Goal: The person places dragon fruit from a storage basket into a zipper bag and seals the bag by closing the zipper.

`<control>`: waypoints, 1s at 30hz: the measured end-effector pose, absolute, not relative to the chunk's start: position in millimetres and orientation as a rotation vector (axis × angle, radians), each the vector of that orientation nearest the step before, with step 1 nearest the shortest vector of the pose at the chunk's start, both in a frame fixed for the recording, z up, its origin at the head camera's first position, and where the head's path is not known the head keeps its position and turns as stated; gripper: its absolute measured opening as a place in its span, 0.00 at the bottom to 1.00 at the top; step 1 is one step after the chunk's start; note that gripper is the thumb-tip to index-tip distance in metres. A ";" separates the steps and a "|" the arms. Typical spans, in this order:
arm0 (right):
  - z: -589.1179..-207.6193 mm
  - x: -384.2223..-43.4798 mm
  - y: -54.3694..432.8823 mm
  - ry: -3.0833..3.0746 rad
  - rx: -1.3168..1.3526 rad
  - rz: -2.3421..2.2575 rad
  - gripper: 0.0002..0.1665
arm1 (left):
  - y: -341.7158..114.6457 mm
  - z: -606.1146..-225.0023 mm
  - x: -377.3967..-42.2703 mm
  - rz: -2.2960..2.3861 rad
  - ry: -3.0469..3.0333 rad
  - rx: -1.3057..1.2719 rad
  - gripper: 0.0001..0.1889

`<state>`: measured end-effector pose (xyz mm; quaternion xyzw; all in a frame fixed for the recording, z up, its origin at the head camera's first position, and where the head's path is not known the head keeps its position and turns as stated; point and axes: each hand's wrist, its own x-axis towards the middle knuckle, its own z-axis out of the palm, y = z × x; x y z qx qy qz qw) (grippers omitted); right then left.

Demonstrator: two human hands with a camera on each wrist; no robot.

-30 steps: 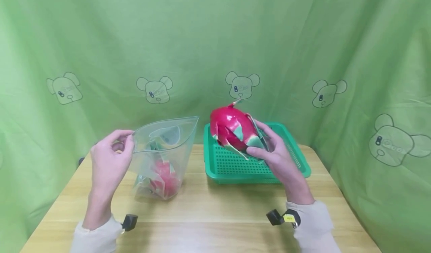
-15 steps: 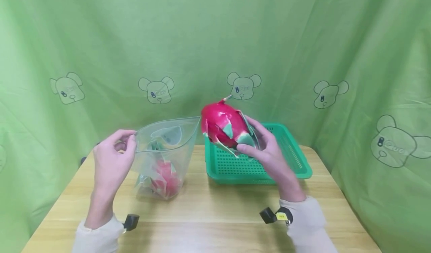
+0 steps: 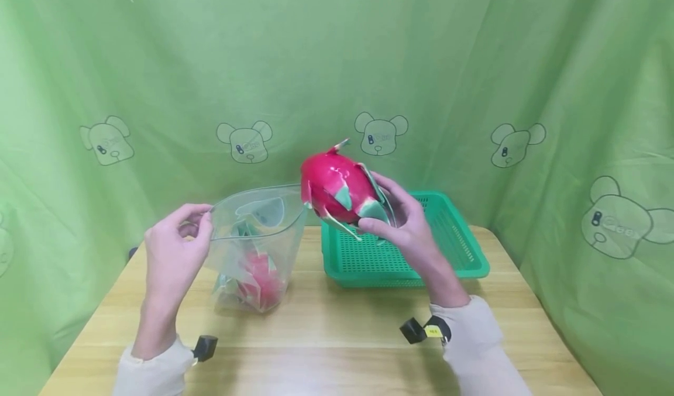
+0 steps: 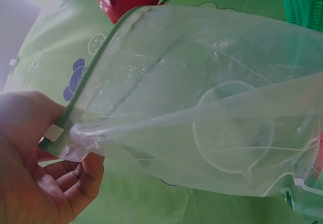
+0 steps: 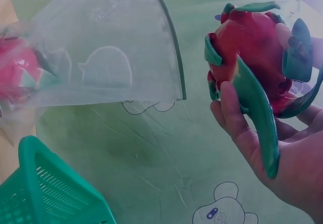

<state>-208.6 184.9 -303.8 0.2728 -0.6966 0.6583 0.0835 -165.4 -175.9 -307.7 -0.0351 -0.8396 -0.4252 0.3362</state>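
A clear zip bag (image 3: 292, 232) stands on the table with its mouth spread, and one red dragon fruit (image 3: 261, 279) lies at its bottom. My left hand (image 3: 179, 247) pinches the left corner of the bag's mouth; a small white slider (image 4: 53, 132) shows beside the thumb in the left wrist view. My right hand (image 3: 405, 223) grips a second dragon fruit (image 3: 332, 182), shiny red with green-tipped scales. That fruit is raised in the air and overlaps the right corner of the bag's mouth in the head view. In the right wrist view a gap shows between fruit (image 5: 247, 52) and bag.
A green perforated basket (image 3: 463, 250) sits on the wooden table (image 3: 316, 349) at the right, behind my right forearm. A green curtain (image 3: 316, 62) with printed bear heads hangs behind and at the sides.
My right hand has carried the dragon fruit left and slightly up, from over the basket to the bag's mouth. The left hand keeps its pinch, nearly still.
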 end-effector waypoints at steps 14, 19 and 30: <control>-293.6 -209.2 175.1 -2.097 0.870 1.941 0.44 | -175.4 -305.4 -162.6 -1.046 -2.221 -0.106 0.11; -287.8 -209.2 170.2 -2.123 0.890 1.963 0.44 | -173.5 -305.1 -162.5 -1.048 -2.211 -0.097 0.10; -284.5 -207.3 159.0 -2.156 0.959 1.932 0.45 | -173.1 -305.0 -162.9 -1.054 -2.236 -0.089 0.10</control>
